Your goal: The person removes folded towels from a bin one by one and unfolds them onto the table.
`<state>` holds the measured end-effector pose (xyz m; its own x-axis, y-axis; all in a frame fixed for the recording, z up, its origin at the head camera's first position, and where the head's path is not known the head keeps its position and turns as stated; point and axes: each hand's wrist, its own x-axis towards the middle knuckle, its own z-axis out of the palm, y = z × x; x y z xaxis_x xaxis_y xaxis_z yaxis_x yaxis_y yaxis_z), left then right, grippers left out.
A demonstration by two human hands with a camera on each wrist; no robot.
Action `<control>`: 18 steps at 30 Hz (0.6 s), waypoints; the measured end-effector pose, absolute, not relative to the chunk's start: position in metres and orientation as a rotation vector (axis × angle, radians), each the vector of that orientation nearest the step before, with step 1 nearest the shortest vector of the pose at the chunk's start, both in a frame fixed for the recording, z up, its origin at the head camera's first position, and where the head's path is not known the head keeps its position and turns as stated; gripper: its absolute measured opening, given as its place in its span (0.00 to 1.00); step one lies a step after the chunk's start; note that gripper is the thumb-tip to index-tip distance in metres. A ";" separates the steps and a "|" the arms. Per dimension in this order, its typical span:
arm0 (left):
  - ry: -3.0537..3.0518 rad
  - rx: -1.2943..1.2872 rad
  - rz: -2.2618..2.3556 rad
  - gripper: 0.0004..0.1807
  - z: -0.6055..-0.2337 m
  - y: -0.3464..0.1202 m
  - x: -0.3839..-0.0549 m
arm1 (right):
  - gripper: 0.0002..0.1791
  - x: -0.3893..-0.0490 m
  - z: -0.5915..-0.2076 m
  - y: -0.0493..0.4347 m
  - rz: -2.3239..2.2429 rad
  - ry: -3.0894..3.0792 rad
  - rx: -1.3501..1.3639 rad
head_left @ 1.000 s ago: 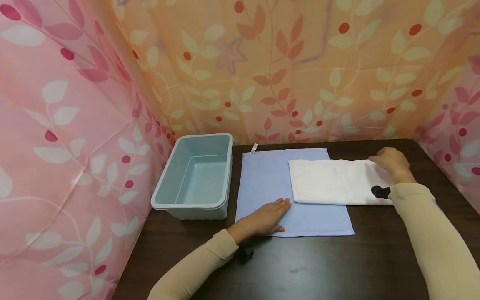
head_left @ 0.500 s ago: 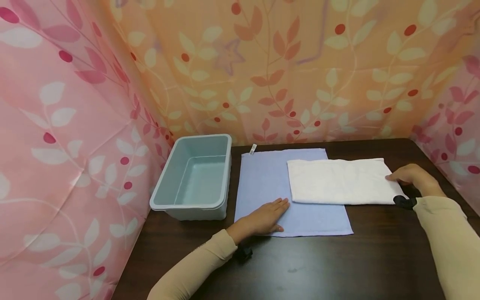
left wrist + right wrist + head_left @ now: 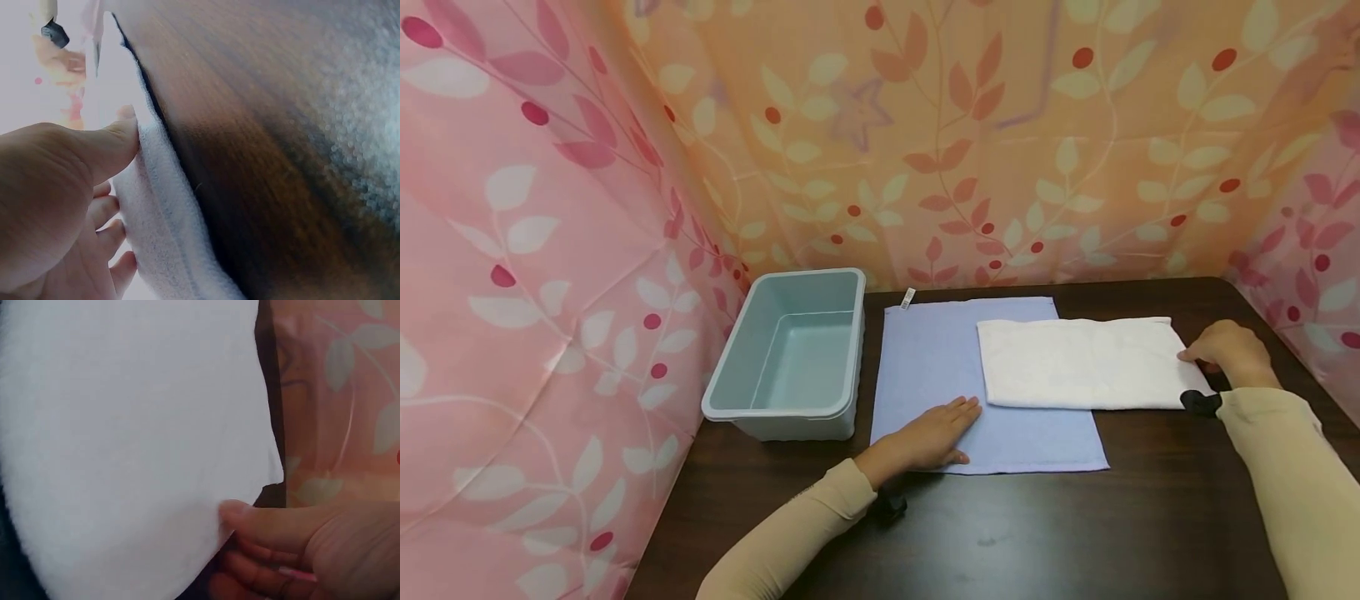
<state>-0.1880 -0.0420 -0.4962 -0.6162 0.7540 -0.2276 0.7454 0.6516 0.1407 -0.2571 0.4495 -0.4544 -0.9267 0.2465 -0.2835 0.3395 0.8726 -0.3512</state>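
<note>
A light blue towel [image 3: 928,350] lies flat on the table. Across its right part and out over the bare wood lies a white towel [image 3: 1075,362], folded into a long strip. My left hand [image 3: 928,433] rests on the blue towel near its front left corner, fingers straight; the left wrist view has the thumb along the towel's edge [image 3: 165,181]. At the white towel's right end, my right hand [image 3: 1232,354] pinches the edge. In the right wrist view the thumb [image 3: 262,522] is on top of the cloth and the other fingers are curled below the edge.
To the left of the towels stands a pale blue-green plastic bin [image 3: 838,408] with nothing in it. A small white tag [image 3: 907,298] sticks out from the blue towel's back left corner. Floral curtains [image 3: 925,150] hang behind the dark wooden table [image 3: 1037,533] and along its sides.
My right hand has come from the white towel's back right corner to the middle of its right end and pinches there. The left hand has stayed in place.
</note>
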 end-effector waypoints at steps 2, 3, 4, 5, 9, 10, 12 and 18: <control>2.607 1.206 0.040 0.44 -0.497 -0.042 -0.188 | 0.23 -0.261 -0.457 0.447 -0.647 2.914 0.390; 2.608 1.203 0.041 0.44 -0.498 -0.042 -0.189 | 0.23 -0.264 -0.458 0.446 -0.685 2.962 0.357; 2.609 1.200 0.042 0.44 -0.498 -0.042 -0.189 | 0.22 -0.267 -0.461 0.445 -0.719 3.003 0.319; 2.609 1.198 0.044 0.44 -0.499 -0.042 -0.189 | 0.22 -0.270 -0.463 0.444 -0.753 3.031 0.277; 2.612 1.189 0.037 0.45 -0.501 -0.043 -0.189 | 0.25 -0.281 -0.471 0.441 -0.839 3.051 0.205; 2.614 1.188 0.034 0.45 -0.501 -0.043 -0.189 | 0.25 -0.283 -0.472 0.440 -0.840 3.060 0.191; 2.611 1.187 0.037 0.45 -0.500 -0.043 -0.189 | 0.24 -0.286 -0.474 0.438 -0.839 3.089 0.165; 2.609 1.185 0.048 0.44 -0.497 -0.043 -0.188 | 0.18 -0.289 -0.474 0.432 -0.826 3.182 0.136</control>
